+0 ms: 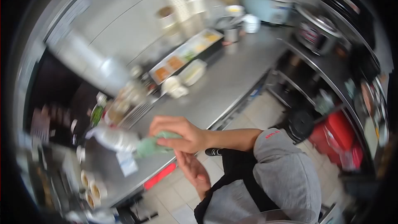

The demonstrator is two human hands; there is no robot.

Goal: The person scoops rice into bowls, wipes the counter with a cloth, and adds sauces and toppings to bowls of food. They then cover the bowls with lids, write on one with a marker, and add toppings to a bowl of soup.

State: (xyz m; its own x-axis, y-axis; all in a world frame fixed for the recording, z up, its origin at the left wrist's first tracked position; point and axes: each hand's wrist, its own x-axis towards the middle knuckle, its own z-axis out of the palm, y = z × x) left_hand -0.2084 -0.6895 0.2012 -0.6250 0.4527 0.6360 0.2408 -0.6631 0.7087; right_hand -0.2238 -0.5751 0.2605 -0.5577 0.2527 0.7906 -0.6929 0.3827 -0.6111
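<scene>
My right hand (180, 135) is closed around a crumpled green cloth (155, 145), whose loose end hangs out to the left, blurred by motion. Just below it, my left hand (194, 172) is open, palm turned up, with the fingertips close under the right hand. A white plastic bag-like bundle (116, 139) lies on the steel counter (236, 74) left of the cloth. Beside it is a white slip of paper (127, 164).
A long tray of toppings (186, 56), stacked paper cups (178, 0) and a blue rice cooker (265, 2) stand along the wall. Another cooker (317, 29) is on the right shelf. Several filled cups (97, 188) are at lower left. A red bin (336, 135) sits under the shelf.
</scene>
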